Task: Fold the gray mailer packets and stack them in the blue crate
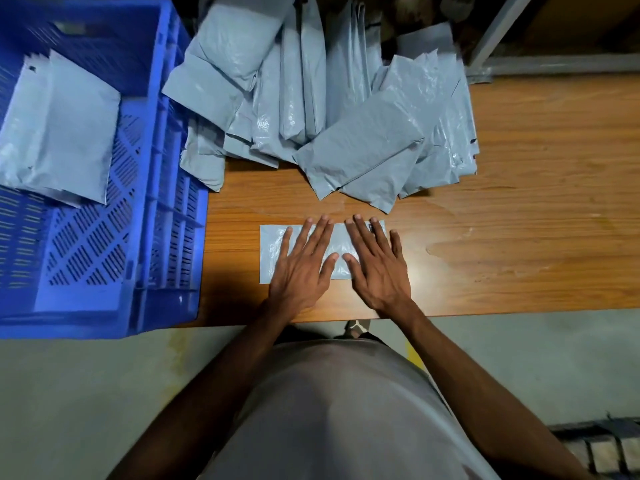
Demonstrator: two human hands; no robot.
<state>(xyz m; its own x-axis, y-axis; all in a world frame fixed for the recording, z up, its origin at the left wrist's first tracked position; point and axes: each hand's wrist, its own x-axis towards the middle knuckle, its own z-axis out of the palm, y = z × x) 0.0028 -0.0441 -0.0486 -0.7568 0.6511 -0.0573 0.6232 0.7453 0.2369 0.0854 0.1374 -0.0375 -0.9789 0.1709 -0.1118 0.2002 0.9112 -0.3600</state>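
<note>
Head view showed the left hand (300, 268) and right hand (377, 268) pressing the folded packet (273, 252) flat, each grip open, holding nothing; lifted, the slick plastic might have sprung unfolded.

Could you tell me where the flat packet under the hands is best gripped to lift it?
Probably at its left short edge. The packet lies flat on the table under both hands, left and right; that end shows bare, nearest the crate.
</note>
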